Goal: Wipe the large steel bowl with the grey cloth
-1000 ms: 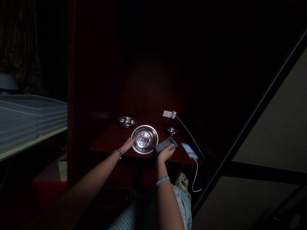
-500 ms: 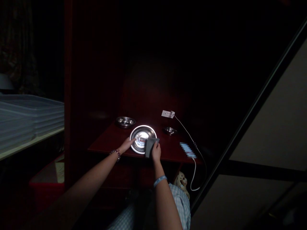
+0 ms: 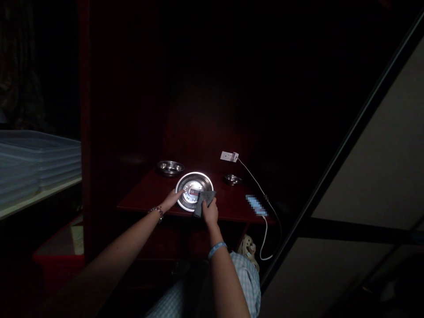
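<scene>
A shiny steel basin (image 3: 187, 202) is tilted toward me at the front edge of the dark red desk (image 3: 142, 194). My left hand (image 3: 170, 201) grips its left rim, thumb on the inside and the other fingers hidden behind. In my right hand (image 3: 211, 213) is a grey cloth (image 3: 202, 202), pinched between thumb and fingers and lying over the basin's lower right rim. Behind the basin to the left stands another steel bowl (image 3: 170, 168). A smaller steel bowl (image 3: 232, 179) sits to the right.
A phone (image 3: 256, 205), blurred out, lies at the desk's right with a white cable (image 3: 251, 172) running to a wall socket (image 3: 228, 156). Stacked clear plastic boxes (image 3: 59, 159) stand on a shelf at left. Pale clogs (image 3: 247, 248) are below the desk.
The grey cloth has turned and shifted slightly on the basin's right rim with my right hand. My left hand keeps its hold. The whole view has drifted a little.
</scene>
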